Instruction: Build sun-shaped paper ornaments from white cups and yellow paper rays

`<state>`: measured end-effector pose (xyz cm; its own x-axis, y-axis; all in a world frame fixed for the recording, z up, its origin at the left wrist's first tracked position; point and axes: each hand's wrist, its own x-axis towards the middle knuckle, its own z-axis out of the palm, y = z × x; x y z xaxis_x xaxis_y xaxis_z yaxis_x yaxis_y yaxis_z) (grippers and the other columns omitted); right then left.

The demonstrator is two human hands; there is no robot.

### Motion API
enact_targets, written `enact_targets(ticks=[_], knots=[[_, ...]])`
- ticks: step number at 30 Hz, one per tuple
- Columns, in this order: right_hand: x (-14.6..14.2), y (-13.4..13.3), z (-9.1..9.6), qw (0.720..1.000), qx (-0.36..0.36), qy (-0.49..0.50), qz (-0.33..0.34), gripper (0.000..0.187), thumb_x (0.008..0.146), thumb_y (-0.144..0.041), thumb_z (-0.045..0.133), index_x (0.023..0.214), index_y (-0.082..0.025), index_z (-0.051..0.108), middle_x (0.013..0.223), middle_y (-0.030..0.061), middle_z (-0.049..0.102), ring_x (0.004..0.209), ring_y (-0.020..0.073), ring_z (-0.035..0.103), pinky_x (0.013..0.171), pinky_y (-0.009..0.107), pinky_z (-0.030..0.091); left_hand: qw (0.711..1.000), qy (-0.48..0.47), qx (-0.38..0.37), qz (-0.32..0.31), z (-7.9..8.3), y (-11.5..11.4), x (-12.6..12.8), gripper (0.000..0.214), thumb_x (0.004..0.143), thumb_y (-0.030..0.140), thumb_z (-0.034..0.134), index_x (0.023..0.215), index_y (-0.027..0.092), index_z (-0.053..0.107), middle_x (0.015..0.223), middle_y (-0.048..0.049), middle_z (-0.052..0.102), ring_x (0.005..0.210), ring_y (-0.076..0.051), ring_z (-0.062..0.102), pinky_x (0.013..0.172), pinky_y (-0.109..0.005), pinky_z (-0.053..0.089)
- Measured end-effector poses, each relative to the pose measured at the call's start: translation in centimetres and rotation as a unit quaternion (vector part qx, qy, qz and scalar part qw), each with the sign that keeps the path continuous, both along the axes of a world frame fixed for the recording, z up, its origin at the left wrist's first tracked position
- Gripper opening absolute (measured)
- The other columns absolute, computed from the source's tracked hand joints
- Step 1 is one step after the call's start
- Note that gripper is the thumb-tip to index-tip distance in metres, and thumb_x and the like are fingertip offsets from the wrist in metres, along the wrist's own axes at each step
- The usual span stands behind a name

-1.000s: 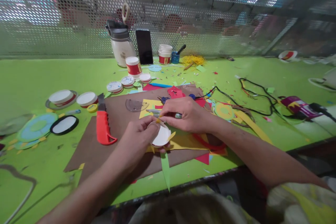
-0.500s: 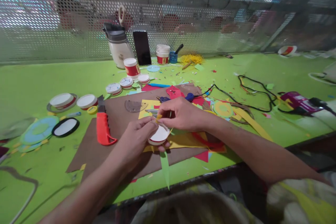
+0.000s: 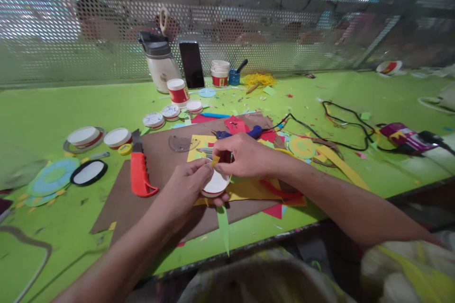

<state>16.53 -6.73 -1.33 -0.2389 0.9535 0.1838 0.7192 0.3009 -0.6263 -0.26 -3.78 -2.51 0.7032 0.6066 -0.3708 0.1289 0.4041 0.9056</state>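
My left hand (image 3: pixel 186 185) grips the white lid (image 3: pixel 216 184); my right hand (image 3: pixel 245 155) pinches a yellow scrap (image 3: pixel 215 161) on its far rim.

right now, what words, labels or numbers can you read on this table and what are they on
No text reads clearly in this view.
Red-banded cup: print too blurred.
White jug: small mark, too small to read.
Protractor: scale too fine to read.
Purple tool: yellow patch, blurred.
Phone: screen dark.
White lid in the left hand: blank.
Yellow scrap pinched by the right hand: blank.
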Motion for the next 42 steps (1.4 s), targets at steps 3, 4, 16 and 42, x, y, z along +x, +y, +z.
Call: enact_targets(ticks=[3, 4, 16, 42], knots=[[-0.1, 0.1, 0.1, 1.000, -0.011, 0.001, -0.003, 0.007, 0.073, -0.006, 0.060, 0.069, -0.012, 0.061, 0.063, -0.0014, 0.059, 0.057, 0.0080, 0.048, 0.053, 0.020, 0.032, 1.000, 0.004, 0.000, 0.003, 0.1, -0.1, 0.1, 0.020, 0.082, 0.031, 0.057, 0.072, 0.014, 0.059, 0.061, -0.0063, 0.065, 0.052, -0.017, 0.061, 0.050, -0.027, 0.048], [-0.1, 0.1, 0.1, 1.000, -0.014, 0.003, -0.003, 0.007, 0.073, -0.006, 0.060, 0.070, -0.012, 0.061, 0.063, -0.0015, 0.059, 0.057, 0.0079, 0.048, 0.053, 0.019, 0.033, 1.000, 0.003, -0.001, 0.006, 0.1, -0.1, 0.1, 0.020, 0.082, 0.030, 0.057, 0.072, 0.013, 0.059, 0.060, -0.0063, 0.065, 0.052, -0.017, 0.061, 0.050, -0.027, 0.048], [0.4, -0.2, 1.1, 0.995, -0.061, 0.081, -0.017, 0.005, 0.077, -0.010, 0.062, 0.076, -0.010, 0.067, 0.068, 0.0008, 0.064, 0.063, 0.0090, 0.055, 0.057, 0.019, 0.041, 1.000, 0.017, 0.002, -0.004, 0.0, 0.3, -0.1, 0.022, 0.084, 0.029, 0.054, 0.075, 0.011, 0.061, 0.063, -0.0097, 0.067, 0.053, -0.018, 0.062, 0.050, -0.028, 0.046], [0.4, -0.1, 0.2, 0.998, 0.051, 0.006, 0.024, 0.009, 0.078, -0.008, 0.060, 0.070, -0.011, 0.063, 0.067, 0.0016, 0.063, 0.061, 0.0101, 0.052, 0.059, 0.021, 0.037, 1.000, -0.020, -0.021, 0.001, -0.1, 0.4, -0.1, 0.012, 0.073, 0.016, 0.049, 0.076, 0.012, 0.059, 0.063, -0.0093, 0.069, 0.055, -0.022, 0.066, 0.042, -0.027, 0.050]])
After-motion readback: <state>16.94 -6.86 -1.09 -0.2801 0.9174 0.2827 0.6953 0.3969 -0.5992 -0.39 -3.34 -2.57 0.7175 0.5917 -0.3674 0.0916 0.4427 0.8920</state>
